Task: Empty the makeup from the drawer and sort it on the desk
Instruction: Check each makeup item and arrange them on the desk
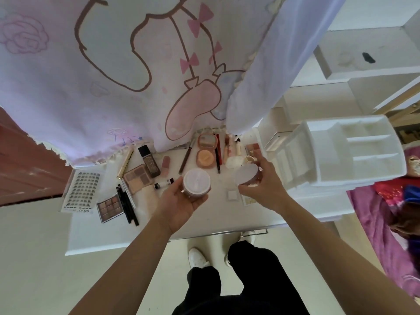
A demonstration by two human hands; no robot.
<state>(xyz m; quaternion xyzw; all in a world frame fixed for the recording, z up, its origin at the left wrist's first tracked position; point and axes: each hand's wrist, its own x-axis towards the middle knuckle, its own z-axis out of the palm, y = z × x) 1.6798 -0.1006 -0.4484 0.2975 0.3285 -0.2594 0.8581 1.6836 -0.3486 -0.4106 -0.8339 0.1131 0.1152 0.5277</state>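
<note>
1. Two round jars are held just above the middle of the desk [218, 215].
2. Left hand [179, 203]: palm up, fingers curled round the white-lidded jar [196, 181].
3. Right hand [264, 184]: thumb and fingers grasp the tilted pale-lidded jar [246, 175].
4. On the desk: lash sheet [83, 189], eyeshadow palette [110, 206], black pencils [127, 205], open compact [205, 153].
5. Divided white drawer tray [341, 155]: on the desk's right side.

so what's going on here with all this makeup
A person stands at a white desk sorting makeup. The left hand cups a round jar from below, while the right hand grips a second round jar, both held above the desk. Palettes, pencils, a lash sheet and an open compact lie spread out. A white organizer stands at the right.
</note>
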